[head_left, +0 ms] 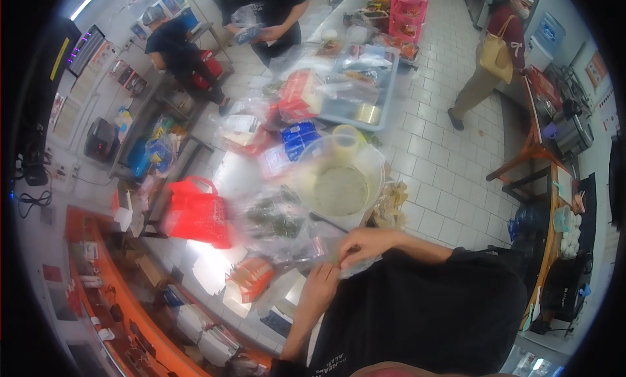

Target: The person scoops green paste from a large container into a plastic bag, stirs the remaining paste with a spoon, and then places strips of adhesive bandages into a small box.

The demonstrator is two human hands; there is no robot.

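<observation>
Close in front of my body, my left hand (319, 282) and my right hand (366, 245) meet at the table's near edge. The fingers of both are pinched together, and whatever they hold is too small and blurred to make out. A piece of clear plastic (360, 267) shows just under my right hand. Left of my hands lies a clear plastic bag (293, 242) with dark green leaves (277, 217) in it. Beyond them stands a large see-through round tub (377, 175), with a smaller pale container (345, 144) at its far side.
A red bag (199, 214) and an orange-patterned box (250, 279) lie at the left. Farther back are blue packets (300, 140) and a grey-blue tray (389, 93). One person (261, 15) stands across the table, another (173, 47) far left, a third (499, 47) at right.
</observation>
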